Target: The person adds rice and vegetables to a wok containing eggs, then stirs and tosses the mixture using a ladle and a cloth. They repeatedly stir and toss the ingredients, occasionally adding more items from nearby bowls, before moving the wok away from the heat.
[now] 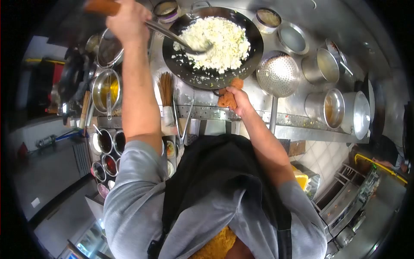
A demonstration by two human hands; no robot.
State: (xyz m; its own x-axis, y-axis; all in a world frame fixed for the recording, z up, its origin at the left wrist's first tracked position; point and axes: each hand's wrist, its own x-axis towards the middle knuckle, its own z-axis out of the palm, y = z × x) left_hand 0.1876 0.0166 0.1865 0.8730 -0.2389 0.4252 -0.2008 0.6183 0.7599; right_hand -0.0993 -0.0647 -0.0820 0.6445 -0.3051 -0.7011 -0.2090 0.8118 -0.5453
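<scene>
A black wok [172,64] on the steel stove holds a heap of small white and pale yellow pieces [230,41] that look like rice with egg. My left hand [129,21], at the upper left, is closed around a long metal ladle [166,32] with a wooden handle end. The ladle's bowl rests in the food on the wok's left side. At the wok's near edge, my right hand [239,99] grips the wok by its handle through an orange-brown cloth [227,100]. Part of that handle is hidden by the cloth.
Right of the wok lie a perforated strainer [278,73] and several metal pots [321,67]. A bamboo brush [166,88] and tongs [186,123] sit at the near left. Farther left are a pot of yellow oil [108,90] and several sauce containers [108,164]. Another person [388,151] shows at far right.
</scene>
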